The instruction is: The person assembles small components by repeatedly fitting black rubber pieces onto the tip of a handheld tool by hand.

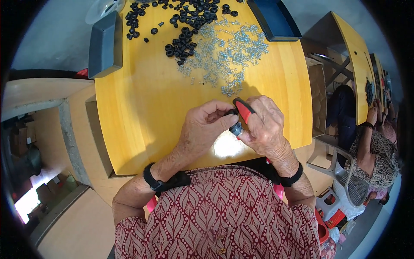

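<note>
My two hands meet over the near middle of the yellow table. My left hand (206,124) is closed, its thumb and fingertips pinching a small black rubber part (232,112) that the fingers mostly cover. Against the same part, my right hand (266,125) is closed too. A red and black cover (244,110) wraps its index finger, and a dark cover (236,128) sits on its thumb tip. Beyond the hands lie a spread of tiny silvery metal pieces (233,54) and, left of it, a heap of black round rubber parts (183,43).
A dark grey tray (105,47) stands at the table's far left edge, a dark blue-grey tray (276,20) at the far right. The yellow table (146,112) ends close to my body. To the right, a person (373,151) sits at another table beside a metal chair (351,183).
</note>
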The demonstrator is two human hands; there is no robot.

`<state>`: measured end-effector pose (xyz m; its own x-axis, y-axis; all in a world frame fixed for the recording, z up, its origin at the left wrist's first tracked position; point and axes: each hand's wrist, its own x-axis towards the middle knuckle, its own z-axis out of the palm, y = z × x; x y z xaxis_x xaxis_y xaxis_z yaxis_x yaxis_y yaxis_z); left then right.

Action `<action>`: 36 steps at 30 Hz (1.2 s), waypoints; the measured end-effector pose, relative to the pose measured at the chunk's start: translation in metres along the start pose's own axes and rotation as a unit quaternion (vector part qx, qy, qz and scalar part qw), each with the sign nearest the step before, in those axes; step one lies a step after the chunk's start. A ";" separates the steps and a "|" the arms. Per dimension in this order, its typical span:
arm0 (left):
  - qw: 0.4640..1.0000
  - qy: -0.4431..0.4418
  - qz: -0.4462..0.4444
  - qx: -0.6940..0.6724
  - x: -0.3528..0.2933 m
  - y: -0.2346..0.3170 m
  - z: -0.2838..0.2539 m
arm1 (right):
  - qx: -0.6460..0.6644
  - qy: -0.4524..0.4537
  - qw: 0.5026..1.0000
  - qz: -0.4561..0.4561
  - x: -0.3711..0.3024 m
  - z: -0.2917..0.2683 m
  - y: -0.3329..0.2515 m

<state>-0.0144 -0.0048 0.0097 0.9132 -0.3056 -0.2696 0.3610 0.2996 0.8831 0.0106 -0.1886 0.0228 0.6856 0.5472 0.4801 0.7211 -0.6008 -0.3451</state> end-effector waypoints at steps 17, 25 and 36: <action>0.996 -0.035 -0.034 0.075 -0.004 0.011 -0.009 | 0.310 -0.066 0.942 0.107 0.006 -0.020 0.011; 0.991 -0.080 -0.057 0.096 -0.002 0.006 -0.015 | 0.313 -0.099 0.939 0.098 0.009 -0.026 0.006; 0.985 -0.133 -0.092 0.053 -0.004 0.006 -0.018 | 0.343 -0.110 0.930 0.069 0.010 -0.037 0.006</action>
<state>-0.0124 0.0145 0.0092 0.7465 -0.5769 -0.3315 0.4813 0.1241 0.8677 0.0183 -0.2079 0.0552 0.7251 0.6445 0.2426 0.4673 -0.2017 -0.8608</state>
